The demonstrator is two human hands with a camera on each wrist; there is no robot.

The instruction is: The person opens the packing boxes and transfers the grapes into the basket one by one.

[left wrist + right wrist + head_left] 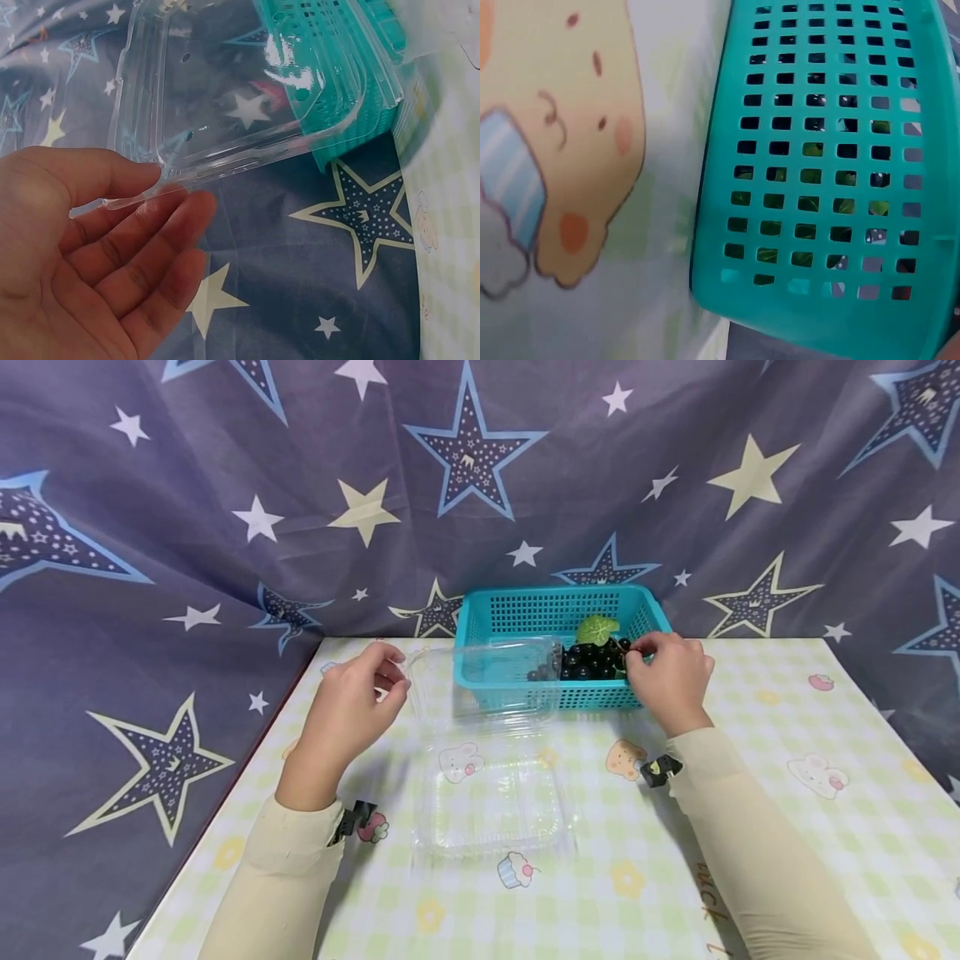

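Observation:
My left hand (341, 714) pinches the corner edge of the raised lid (480, 720) of a clear plastic clamshell box. In the left wrist view the thumb and fingers meet at the lid's rim (225, 166). The box's base (498, 806) lies open on the table towards me. At the right end of a turquoise basket (600, 697), my right hand (672, 678) pinches the stem of a bunch of dark grapes (581, 662) inside it. A green leaf (597, 629) shows above the grapes. The right wrist view shows mostly the basket's slotted side (817, 319).
The basket stands at the back of the table, against a dark curtain (525, 468) printed with stars. A checked tablecloth (585, 893) with cartoon prints covers the table. The raised lid overlaps the basket's left part in the head view.

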